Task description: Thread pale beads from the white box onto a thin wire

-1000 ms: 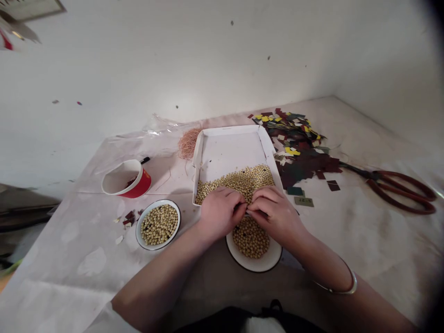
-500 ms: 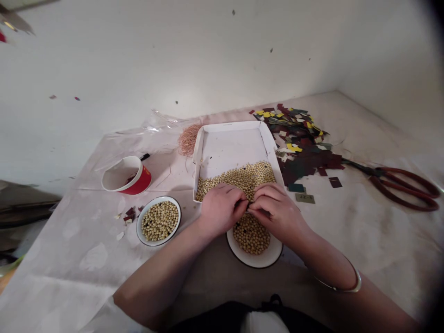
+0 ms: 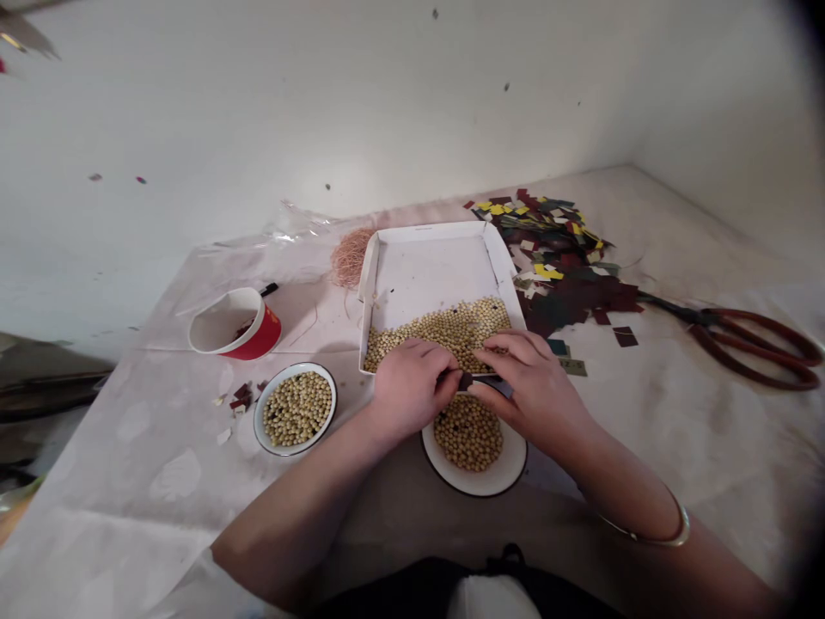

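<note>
Between finger and thumb, my left hand point(image 3: 416, 384) pinches a small dark piece point(image 3: 465, 381) over the front edge of a white tray point(image 3: 438, 262). Beads point(image 3: 444, 331), pale and round, fill the tray's near part. My right hand point(image 3: 529, 378) is just right of the dark piece, its thumb and fingers apart, with nothing visible between them. Its fingertips are over the beads. Below both hands stands a white bowl point(image 3: 514, 464) with more pale beads and a few dark ones. A bracelet point(image 3: 676, 533) circles the right wrist.
A second bead bowl point(image 3: 333, 404) and a red paper cup point(image 3: 261, 340) stand left. Behind lies a tangle of copper-coloured wire point(image 3: 351, 258). Coloured scraps point(image 3: 567, 297) and large scissors point(image 3: 709, 318) lie right.
My right hand has opened and moved slightly right, away from my left fingertips. The dark piece now shows more clearly in my left hand, which has barely moved.
</note>
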`<move>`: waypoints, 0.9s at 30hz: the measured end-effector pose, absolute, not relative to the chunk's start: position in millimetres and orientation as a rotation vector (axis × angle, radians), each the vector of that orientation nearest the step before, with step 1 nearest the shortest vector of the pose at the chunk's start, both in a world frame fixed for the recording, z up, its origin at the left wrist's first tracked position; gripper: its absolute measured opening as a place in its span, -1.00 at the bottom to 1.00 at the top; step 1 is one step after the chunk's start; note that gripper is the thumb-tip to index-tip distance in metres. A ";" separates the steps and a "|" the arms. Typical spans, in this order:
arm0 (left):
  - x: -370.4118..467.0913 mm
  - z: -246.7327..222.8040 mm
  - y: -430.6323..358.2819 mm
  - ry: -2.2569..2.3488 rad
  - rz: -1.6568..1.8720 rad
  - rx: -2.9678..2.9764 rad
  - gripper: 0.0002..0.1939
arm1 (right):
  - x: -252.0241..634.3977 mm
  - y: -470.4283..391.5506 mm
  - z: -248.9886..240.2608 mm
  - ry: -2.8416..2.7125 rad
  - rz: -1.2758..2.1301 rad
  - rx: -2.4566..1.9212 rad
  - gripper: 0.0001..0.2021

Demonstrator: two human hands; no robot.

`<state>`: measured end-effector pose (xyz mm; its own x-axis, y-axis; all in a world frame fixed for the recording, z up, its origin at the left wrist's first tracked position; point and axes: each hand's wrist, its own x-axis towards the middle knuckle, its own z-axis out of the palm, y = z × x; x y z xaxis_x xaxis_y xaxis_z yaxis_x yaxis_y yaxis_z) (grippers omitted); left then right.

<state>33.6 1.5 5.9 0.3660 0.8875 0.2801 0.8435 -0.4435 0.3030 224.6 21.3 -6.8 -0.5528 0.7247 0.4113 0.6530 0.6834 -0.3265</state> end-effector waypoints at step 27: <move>34.1 3.9 1.6 1.605 0.633 2.486 -0.90 | 220.5 21.5 -6.9 -2.438 0.314 -1.044 -0.87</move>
<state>34.1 1.6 3.9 0.3517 0.8928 0.2814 0.8445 -0.4323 0.3160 220.5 21.5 -6.9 -0.6020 0.7284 0.3272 0.6217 0.6847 -0.3805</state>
